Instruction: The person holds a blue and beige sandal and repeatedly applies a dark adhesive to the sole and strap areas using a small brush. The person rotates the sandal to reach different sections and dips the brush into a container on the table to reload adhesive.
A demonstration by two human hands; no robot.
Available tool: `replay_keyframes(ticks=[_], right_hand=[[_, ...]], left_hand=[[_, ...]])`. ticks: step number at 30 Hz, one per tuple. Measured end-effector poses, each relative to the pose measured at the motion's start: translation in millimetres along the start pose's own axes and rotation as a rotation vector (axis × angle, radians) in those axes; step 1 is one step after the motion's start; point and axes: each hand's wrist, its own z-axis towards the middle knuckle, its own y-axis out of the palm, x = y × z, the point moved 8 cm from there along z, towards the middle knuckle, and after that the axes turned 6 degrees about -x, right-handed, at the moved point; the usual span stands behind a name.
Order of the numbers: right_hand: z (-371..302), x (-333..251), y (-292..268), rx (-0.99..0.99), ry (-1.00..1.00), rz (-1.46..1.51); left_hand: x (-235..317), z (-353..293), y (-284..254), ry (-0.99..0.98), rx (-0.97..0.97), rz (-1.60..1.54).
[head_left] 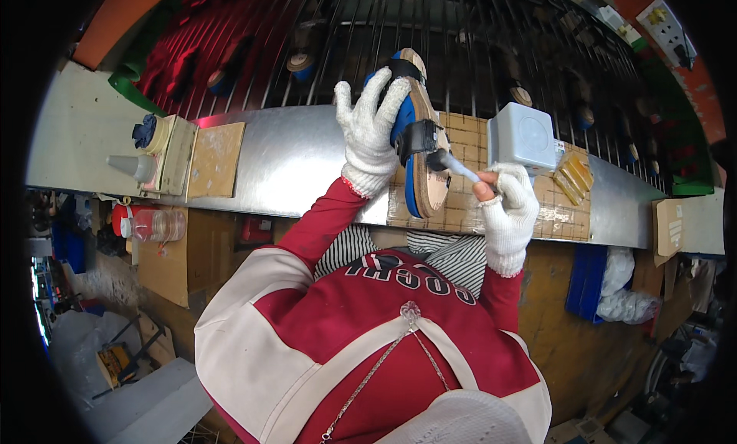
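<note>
My left hand point(370, 137), in a white knit glove, grips a sandal point(431, 189) by its left side, fingers spread along it. The sandal stands lengthwise and tilted, with a tan underside, a blue edge and black straps point(418, 139). Between the bare fingertips of my right hand point(508, 214), otherwise gloved in white, is a small brush point(461, 169) with a pale handle. Its dark tip meets the sandal's underside beside the lower strap. Beneath both hands lies a cardboard sheet point(553, 214) marked with dark lines.
A white box-shaped container point(525, 133) and a yellow packet point(573, 178) rest right of my hands. Beyond the metal bench point(299, 164), more sandals point(301, 63) sit among metal rods. At left are a cone-shaped nozzle point(132, 166) and a cardboard piece point(216, 160).
</note>
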Motion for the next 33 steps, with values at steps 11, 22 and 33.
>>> replay_keyframes(ticks=[11, 22, 33], right_hand=[[-17, 6, 1, 0.006, 0.182, 0.130], [-1, -4, -6, 0.155, 0.022, -0.157], [10, 2, -4, 0.000, -0.043, -0.030]], left_hand=[[4, 10, 0, -0.065, -0.045, 0.036], [5, 5, 1, -0.034, -0.036, 0.105], [-5, 8, 12, -0.233, -0.274, -0.031]])
